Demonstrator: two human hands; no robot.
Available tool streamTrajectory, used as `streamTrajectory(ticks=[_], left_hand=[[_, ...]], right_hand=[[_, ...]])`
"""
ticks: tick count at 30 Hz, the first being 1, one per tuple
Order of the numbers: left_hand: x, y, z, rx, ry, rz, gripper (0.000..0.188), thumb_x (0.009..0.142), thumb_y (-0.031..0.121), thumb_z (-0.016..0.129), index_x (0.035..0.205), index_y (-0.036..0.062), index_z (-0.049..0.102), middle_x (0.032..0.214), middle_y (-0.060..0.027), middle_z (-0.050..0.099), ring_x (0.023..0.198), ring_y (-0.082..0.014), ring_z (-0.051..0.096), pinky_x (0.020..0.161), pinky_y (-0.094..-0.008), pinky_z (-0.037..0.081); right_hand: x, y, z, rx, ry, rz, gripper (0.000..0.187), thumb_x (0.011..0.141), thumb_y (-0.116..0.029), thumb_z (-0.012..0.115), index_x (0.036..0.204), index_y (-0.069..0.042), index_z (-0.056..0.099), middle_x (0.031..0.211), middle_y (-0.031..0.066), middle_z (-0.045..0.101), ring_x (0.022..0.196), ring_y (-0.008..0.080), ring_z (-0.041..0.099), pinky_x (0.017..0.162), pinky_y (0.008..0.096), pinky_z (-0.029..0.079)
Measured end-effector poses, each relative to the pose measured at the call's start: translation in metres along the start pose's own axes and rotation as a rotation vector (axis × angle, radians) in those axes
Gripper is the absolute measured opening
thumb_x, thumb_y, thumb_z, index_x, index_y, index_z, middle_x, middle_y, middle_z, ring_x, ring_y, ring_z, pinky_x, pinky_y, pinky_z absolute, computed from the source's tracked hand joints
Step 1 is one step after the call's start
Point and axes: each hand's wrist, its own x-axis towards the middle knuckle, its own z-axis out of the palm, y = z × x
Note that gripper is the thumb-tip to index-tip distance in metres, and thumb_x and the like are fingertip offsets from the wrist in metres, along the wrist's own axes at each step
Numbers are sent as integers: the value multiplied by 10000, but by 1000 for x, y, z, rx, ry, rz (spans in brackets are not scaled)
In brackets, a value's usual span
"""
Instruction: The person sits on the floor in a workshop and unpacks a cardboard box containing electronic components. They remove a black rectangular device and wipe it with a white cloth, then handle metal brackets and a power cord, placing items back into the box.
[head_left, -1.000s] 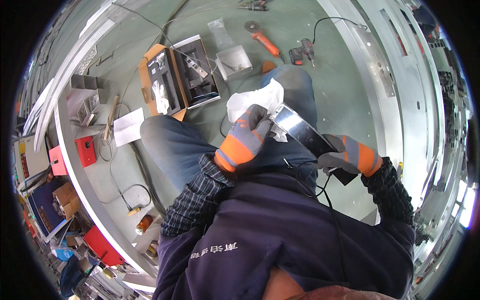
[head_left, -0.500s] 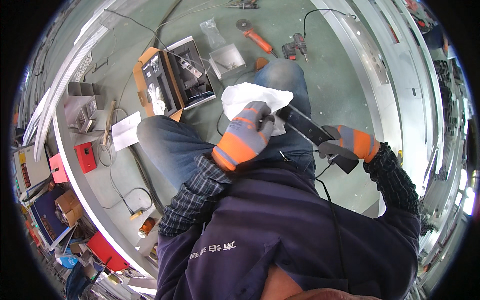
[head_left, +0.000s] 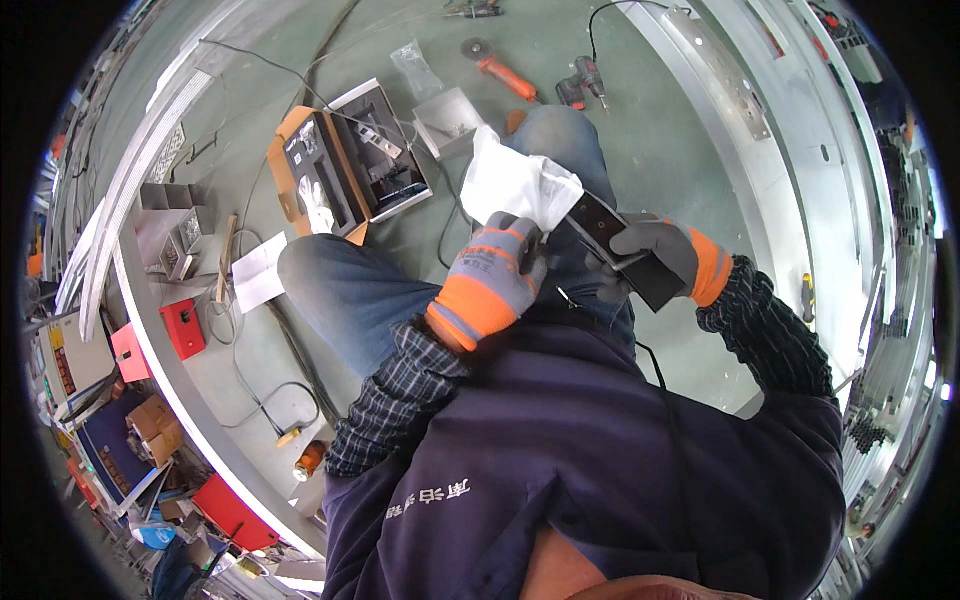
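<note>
I sit with my knees up over a green floor. My left hand (head_left: 490, 275), in a grey and orange glove, grips a crumpled white cloth (head_left: 518, 185) and presses it against the near end of a dark flat metal plate (head_left: 620, 245). My right hand (head_left: 660, 255), gloved the same way, is closed around the other end of that plate and holds it tilted above my right thigh. The cloth covers the plate's upper left end.
An open orange case (head_left: 330, 165) with dark inserts and metal parts lies on the floor ahead. Beyond it are a small grey box (head_left: 448, 118), an orange-handled grinder (head_left: 500, 70) and a red drill (head_left: 580, 88). Curved metal frames (head_left: 760, 150) run on both sides; red boxes (head_left: 183, 328) lie left.
My right hand slid up the plate toward the left hand, and the plate turned shorter in view. The cloth shifted up and right, and the view tilted slightly.
</note>
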Motion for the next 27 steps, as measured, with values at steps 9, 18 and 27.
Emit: streamTrajectory(ticks=[9, 18, 27], left_hand=[[12, 2, 0, 15, 59, 45, 277, 831, 106, 708, 1098, 81, 634, 990, -185, 644, 895, -406, 631, 768, -439, 516], [20, -19, 12, -993, 359, -121, 112, 1009, 104, 552, 1064, 13, 585, 900, -47, 639, 809, -112, 621, 730, -264, 529], [27, -41, 21, -1085, 496, -215, 201, 1028, 196, 534, 1117, 20, 577, 928, -55, 626, 804, -115, 617, 720, -273, 547]], right_hand=[[7, 15, 1, -858, -23, -183, 443, 893, -345, 692, 1185, -24, 607, 872, 128, 686, 768, 181, 664, 661, 326, 547], [6, 6, 9, -1226, 18, -175, 284, 936, -281, 593, 1083, -55, 681, 855, 153, 689, 728, 279, 628, 696, 376, 505], [14, 34, -1, -1026, -11, -133, 294, 932, -241, 621, 1167, -70, 667, 886, 29, 702, 796, 105, 626, 768, 269, 503]])
